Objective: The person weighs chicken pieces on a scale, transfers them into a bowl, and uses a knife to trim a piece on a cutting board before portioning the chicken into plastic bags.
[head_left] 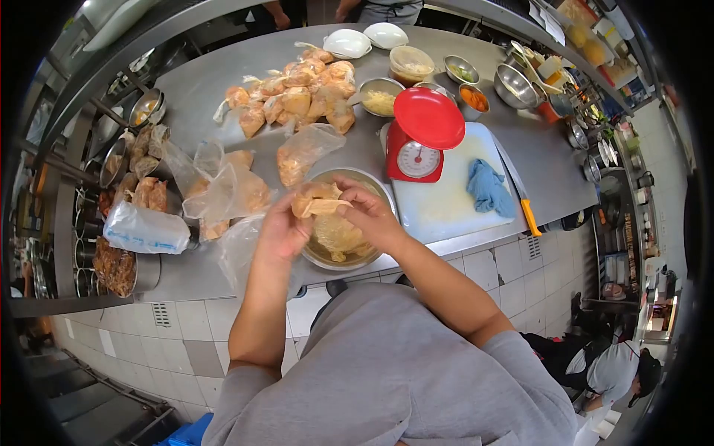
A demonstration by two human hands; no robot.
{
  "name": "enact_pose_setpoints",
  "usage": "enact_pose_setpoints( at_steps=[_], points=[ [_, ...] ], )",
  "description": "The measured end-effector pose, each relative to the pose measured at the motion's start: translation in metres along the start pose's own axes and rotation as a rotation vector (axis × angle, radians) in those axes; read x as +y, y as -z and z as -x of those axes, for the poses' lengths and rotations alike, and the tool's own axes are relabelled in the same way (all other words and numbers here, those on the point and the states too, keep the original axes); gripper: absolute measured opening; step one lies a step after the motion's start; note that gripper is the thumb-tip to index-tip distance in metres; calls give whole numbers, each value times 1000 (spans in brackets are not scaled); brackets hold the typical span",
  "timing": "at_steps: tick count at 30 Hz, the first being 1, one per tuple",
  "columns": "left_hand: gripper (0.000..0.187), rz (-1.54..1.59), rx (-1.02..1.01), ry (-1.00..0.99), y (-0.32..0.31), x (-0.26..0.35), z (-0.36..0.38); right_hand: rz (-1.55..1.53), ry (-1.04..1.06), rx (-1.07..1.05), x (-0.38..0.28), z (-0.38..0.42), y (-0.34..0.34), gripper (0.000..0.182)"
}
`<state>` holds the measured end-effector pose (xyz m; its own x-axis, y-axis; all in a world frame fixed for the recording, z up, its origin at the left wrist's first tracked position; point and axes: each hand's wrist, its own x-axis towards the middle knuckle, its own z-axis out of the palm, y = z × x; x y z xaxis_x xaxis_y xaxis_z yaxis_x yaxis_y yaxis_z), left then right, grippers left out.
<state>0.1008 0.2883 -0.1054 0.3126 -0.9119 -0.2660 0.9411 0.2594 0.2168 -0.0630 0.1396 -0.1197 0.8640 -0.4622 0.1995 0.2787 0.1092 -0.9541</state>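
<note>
Between my two hands is a pale orange piece of raw meat (324, 205), which looks like chicken. My left hand (288, 227) grips its left side, and my right hand (372, 219) pinches its right edge with thumb and fingers. Directly below, a round metal bowl (387, 199) holds more pale, wet pieces (336, 234); the hands partly cover its rim. Just beyond the bowl lies an open plastic bag of meat (297, 160). Left of my left hand are more clear bags with meat (245, 192).
A red kitchen scale (416, 160) stands on a white cutting board (439, 208) with a blue cloth (489, 189). A knife (526, 204) lies along its right edge. Several tied bags of meat (297, 93) are piled at the back. A plastic bag roll (145, 227) lies left. A person (613, 368) is at lower right.
</note>
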Motion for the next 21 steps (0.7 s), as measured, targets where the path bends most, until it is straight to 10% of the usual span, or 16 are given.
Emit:
enact_pose_setpoints(
  at_steps=[6,12,21],
  points=[
    [32,217,-17,185,42,-55,-11,-19,-334,-113,-16,-12,5,8],
    [33,-333,199,243,16,-76,8,334,-274,-41,-21,-15,2,8],
    [39,-62,85,-96,-13,-81,26,149,-350,242,-11,-11,6,13]
  ],
)
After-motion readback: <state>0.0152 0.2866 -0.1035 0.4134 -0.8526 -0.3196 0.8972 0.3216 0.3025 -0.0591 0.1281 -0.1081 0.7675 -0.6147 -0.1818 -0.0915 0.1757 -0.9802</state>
